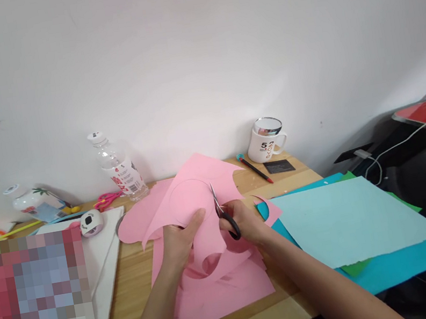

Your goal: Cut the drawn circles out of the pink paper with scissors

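My left hand (pixel 183 240) pinches a sheet of pink paper (pixel 191 201), its thumb lying on top and its other fingers underneath. A round outline is visible on that sheet, with curved cut edges around it. In my right hand (pixel 246 222) are black-handled scissors (pixel 231 224), their blades pointing away from me at the right side of the round outline. Whether the blades are fully closed is hard to make out. More pink sheets (pixel 222 310) lie beneath on the wooden table (pixel 127 293).
Along the wall stand a clear bottle (pixel 119 170) and a white mug (pixel 263 145). A black pen (pixel 255 170) and a dark card (pixel 279 166) lie near the mug. Pale blue paper (pixel 354 223) covers the right side. Pink scissors (pixel 106 200) and a white bottle (pixel 36 202) are at left.
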{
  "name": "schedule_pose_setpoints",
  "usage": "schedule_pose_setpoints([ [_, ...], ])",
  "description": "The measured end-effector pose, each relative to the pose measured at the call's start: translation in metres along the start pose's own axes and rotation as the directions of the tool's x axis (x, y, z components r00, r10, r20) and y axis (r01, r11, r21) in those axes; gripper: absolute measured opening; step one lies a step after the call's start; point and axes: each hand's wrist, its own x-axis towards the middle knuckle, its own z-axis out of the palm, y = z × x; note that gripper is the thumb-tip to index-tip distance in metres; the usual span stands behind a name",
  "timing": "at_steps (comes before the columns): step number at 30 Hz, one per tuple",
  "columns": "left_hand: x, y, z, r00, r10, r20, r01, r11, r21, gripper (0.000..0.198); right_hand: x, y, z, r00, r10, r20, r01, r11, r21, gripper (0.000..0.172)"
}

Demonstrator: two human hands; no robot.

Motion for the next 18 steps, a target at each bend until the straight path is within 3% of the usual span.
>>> schedule_pose_setpoints([
  [18,0.0062,-0.0090,-0.0049,0.998,0.008,0.058,-0.005,0.998,-0.056,0.049,0.0005,-0.0064,0.0032,0.988,0.122,-0.100,-0.119,0.992,0.029,0.008],
])
